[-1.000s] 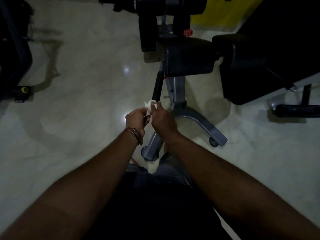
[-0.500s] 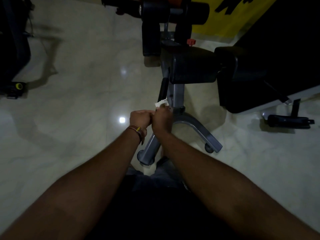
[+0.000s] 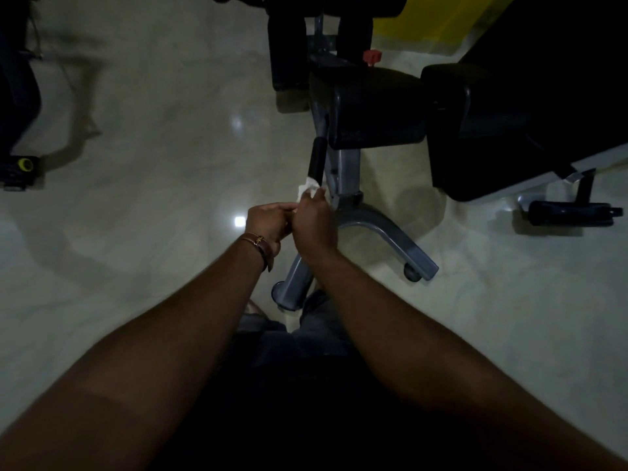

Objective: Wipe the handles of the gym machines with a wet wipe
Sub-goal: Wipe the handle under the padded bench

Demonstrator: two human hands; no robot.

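Observation:
A small white wet wipe (image 3: pixel 307 187) is pinched in the fingers of my right hand (image 3: pixel 314 222), just below the lower end of a black foam handle (image 3: pixel 316 160) on a grey gym machine. My left hand (image 3: pixel 268 222), with a brown strap on its wrist, is curled right beside the right hand and touches it; whether it holds part of the wipe is hidden. The handle slants up toward a black padded seat (image 3: pixel 377 110).
The machine's grey curved base (image 3: pixel 390 236) with a small wheel (image 3: pixel 412 272) spreads across the pale glossy floor below my hands. A second black pad (image 3: pixel 482 130) and a black handle (image 3: pixel 574 214) lie to the right. Dark equipment (image 3: pixel 17 107) stands at the far left.
Both hands have stayed together with the wipe and come closer to the lower end of the black handle. The camera has shifted over the machine.

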